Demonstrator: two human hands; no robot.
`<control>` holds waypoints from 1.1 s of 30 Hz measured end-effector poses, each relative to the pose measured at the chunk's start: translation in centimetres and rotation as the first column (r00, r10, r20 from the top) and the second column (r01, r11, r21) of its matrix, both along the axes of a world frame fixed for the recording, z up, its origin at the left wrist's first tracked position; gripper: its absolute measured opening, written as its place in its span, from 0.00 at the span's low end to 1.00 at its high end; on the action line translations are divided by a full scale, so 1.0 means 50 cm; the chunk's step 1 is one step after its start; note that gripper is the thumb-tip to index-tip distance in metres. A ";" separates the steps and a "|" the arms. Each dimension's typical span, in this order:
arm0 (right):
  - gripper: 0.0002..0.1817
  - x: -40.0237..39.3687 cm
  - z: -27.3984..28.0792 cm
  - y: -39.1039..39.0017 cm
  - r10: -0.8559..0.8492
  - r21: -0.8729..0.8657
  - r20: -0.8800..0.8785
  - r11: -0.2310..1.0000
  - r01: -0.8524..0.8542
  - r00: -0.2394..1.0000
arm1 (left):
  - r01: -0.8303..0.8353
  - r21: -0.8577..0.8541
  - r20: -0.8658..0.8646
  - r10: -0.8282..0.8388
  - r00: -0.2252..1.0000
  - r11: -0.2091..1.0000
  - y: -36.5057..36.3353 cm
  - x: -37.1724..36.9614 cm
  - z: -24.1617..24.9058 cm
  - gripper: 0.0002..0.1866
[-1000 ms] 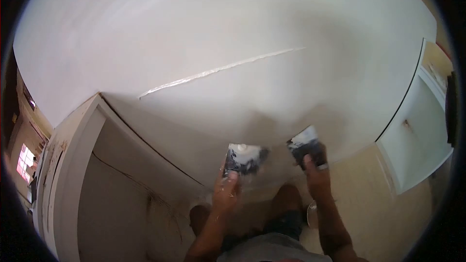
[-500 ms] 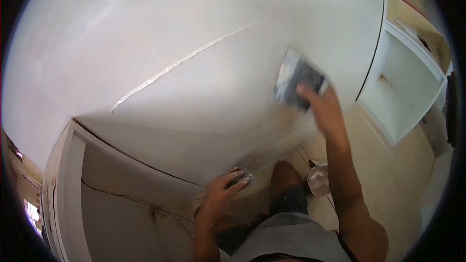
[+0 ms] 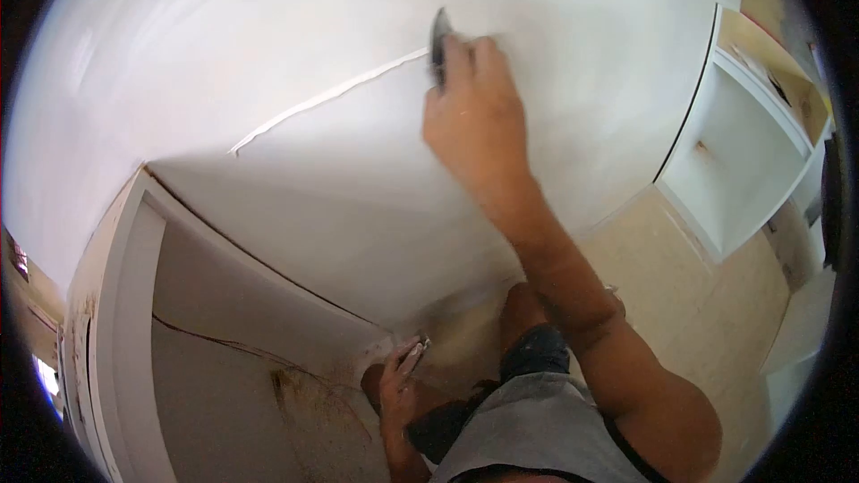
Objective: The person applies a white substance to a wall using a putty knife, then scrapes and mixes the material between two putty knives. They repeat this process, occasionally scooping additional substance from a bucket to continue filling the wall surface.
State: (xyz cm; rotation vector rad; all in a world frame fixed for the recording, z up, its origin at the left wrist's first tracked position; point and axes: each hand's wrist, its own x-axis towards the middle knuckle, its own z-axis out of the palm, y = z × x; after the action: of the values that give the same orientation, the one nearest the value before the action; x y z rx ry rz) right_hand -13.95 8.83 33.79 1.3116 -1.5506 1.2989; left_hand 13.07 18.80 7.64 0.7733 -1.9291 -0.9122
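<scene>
In the head view my right hand (image 3: 479, 112) is wrapped round a dark flat scraper blade (image 3: 439, 46), which is edge-on against the white surface (image 3: 358, 170). The blade meets the right end of a raised white strip of paste (image 3: 331, 97) that slants down to the left. Low in the view, my left hand (image 3: 399, 380) holds a small flat scraper (image 3: 414, 345) smeared with white, near the lower edge of the white surface. Its fingers are closed on it and partly blurred.
A white open compartment (image 3: 143, 304) with a loose cable inside stands at lower left. At right is another white open box frame (image 3: 734, 161). Beige floor (image 3: 689, 286) lies below it. My knees are close under the white surface.
My right hand has moved left and up, and the scraper has turned from face-on to edge-on at the strip's right end. My left hand has shifted slightly down. The view has tilted a little.
</scene>
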 end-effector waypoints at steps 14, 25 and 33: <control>0.21 0.366 0.001 -0.088 0.291 0.128 -0.159 0.954 -0.273 0.943 | -0.268 0.045 0.134 0.260 0.956 0.962 0.005 0.112 -0.063 0.28; 0.15 0.448 0.015 -0.083 0.557 0.553 -0.104 0.721 -0.417 0.824 | -0.383 0.312 -0.237 0.462 0.855 0.869 -0.019 0.143 -0.261 0.22; 0.15 0.267 -0.083 0.082 0.937 0.374 0.162 0.233 -0.898 0.310 | 0.452 0.452 -0.876 0.479 0.061 0.769 -0.040 0.031 0.126 0.18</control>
State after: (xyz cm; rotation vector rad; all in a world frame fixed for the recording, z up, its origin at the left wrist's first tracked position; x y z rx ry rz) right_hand -0.62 12.93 29.64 2.8203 -0.8601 1.5242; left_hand 14.64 16.81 13.96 0.2253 -0.1790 -1.5678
